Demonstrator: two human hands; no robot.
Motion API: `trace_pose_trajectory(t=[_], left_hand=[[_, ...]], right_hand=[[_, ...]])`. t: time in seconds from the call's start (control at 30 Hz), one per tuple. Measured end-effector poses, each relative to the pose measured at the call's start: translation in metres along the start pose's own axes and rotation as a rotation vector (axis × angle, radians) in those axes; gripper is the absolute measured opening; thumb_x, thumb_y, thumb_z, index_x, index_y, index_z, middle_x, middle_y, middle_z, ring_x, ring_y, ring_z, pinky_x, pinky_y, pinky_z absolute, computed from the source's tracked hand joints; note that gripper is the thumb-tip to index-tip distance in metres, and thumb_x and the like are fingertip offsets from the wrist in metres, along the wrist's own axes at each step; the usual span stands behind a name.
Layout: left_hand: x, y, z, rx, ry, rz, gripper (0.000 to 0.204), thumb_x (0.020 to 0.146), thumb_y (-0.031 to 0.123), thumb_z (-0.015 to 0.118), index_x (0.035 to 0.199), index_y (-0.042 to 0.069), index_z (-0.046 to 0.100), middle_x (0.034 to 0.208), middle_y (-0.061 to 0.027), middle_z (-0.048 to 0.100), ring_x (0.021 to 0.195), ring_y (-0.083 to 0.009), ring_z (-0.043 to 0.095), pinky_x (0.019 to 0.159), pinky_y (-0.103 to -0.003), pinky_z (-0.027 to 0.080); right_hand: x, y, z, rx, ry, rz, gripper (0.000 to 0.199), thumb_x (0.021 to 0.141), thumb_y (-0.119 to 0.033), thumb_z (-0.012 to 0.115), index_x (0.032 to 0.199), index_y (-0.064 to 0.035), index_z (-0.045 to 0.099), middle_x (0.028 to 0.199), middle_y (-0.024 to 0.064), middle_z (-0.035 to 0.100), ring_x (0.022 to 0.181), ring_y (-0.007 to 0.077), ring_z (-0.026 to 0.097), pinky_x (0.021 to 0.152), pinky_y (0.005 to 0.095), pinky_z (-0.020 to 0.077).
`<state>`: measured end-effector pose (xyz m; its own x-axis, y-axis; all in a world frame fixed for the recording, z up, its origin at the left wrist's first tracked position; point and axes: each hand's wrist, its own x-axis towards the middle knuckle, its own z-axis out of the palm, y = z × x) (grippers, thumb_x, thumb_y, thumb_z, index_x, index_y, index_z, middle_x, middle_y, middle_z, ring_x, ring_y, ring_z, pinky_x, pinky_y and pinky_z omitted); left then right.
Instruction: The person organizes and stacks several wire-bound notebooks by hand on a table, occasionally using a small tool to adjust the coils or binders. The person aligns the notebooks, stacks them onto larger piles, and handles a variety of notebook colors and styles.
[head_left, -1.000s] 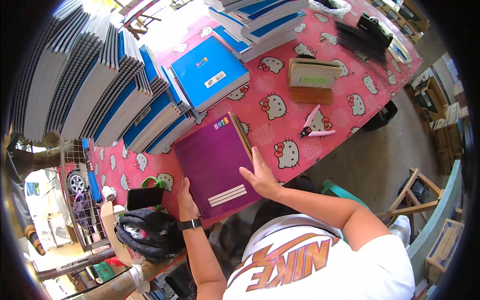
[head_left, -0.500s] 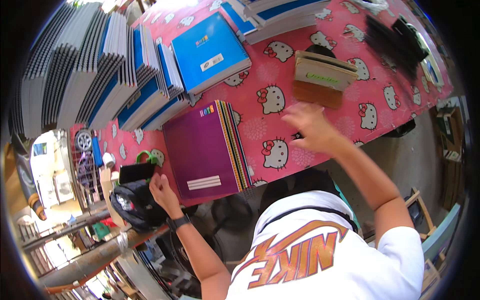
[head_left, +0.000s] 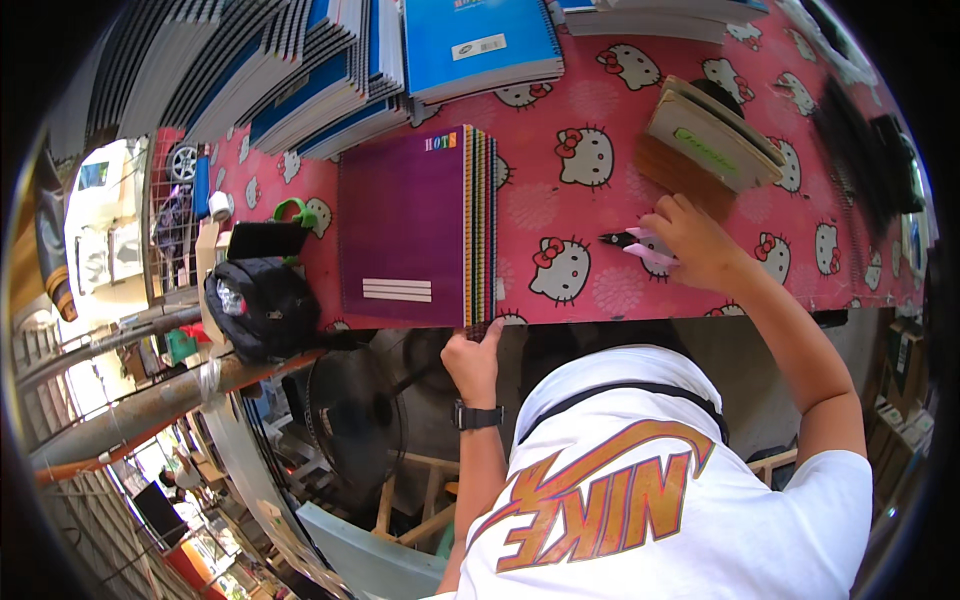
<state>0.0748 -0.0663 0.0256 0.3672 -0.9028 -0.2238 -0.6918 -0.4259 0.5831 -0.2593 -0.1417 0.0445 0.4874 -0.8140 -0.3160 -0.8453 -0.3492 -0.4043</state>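
My left hand [head_left: 472, 364] is closed at the near end of a stack of spiral notebooks [head_left: 402, 215], its thumb up against the coil bindings and its other fingers curled at the table edge. The top notebook is purple with a white label panel; coils of several colours line its right side. In my right hand [head_left: 698, 245] is a pair of wire cutters [head_left: 640, 244] with pale pink handles and a dark head pointing left toward the notebooks. The wire cutters are just above the tabletop or touching it; which one, I cannot tell.
A brown wooden holder [head_left: 680, 180] with card pieces stands beyond my right hand. Blue notebooks [head_left: 480, 55] and tall notebook piles [head_left: 330, 90] fill the far left. A black bag [head_left: 265, 310] sits at the left edge of the pink patterned table [head_left: 540, 205]. Black coils [head_left: 860, 150] lie far right.
My left hand has moved right from beside the bag to the notebooks' near coil end. My right hand has picked up the wire cutters. The view has shifted, so the table sits differently.
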Motion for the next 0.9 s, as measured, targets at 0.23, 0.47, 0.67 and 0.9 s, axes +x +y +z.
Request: trace_pose_trajectory(t=[0.23,0.47,0.67,0.9], left_hand=[[-0.005,0.014,-0.022,-0.073,-0.05,-0.036,0.028,0.075,0.017,0.075,0.085,-0.006,0.064,0.073,-0.0095,0.067,0.065,-0.0113,0.062,0.062,-0.026,0.048],[-0.011,0.001,-0.023,-0.189,0.033,0.1,0.021,0.08,0.012,0.068,0.09,-0.006,0.062,0.072,-0.0108,0.066,0.063,-0.0135,0.063,0.06,-0.026,0.049],[-0.013,0.005,-0.025,-0.236,0.032,0.078,0.018,0.08,0.008,0.068,0.09,-0.007,0.063,0.072,-0.0048,0.065,0.063,-0.0068,0.058,0.06,-0.021,0.046],[-0.013,0.002,-0.023,-0.234,0.044,0.083,0.017,0.08,0.008,0.068,0.089,-0.007,0.063,0.071,-0.0053,0.065,0.063,-0.0068,0.058,0.059,-0.021,0.046]], right_hand=[[0.037,-0.074,0.013,0.791,-0.107,0.045,0.045,0.072,-0.015,0.062,0.113,-0.0021,0.048,0.103,0.0177,0.053,0.097,0.034,0.051,0.086,0.0427,0.0403],[0.079,-0.117,0.05,0.137,0.399,-0.469,0.034,0.067,-0.026,0.072,0.093,-0.009,0.058,0.088,0.0086,0.053,0.09,0.0246,0.052,0.072,0.0364,0.0392],[0.089,-0.124,0.052,0.077,0.322,-0.444,0.037,0.062,-0.028,0.074,0.09,-0.0083,0.058,0.087,0.0076,0.053,0.089,0.0237,0.051,0.071,0.0371,0.0391],[0.088,-0.126,0.052,0.052,0.395,-0.444,0.037,0.062,-0.028,0.073,0.089,-0.0073,0.058,0.087,0.0075,0.053,0.088,0.0233,0.051,0.072,0.0379,0.0392]])
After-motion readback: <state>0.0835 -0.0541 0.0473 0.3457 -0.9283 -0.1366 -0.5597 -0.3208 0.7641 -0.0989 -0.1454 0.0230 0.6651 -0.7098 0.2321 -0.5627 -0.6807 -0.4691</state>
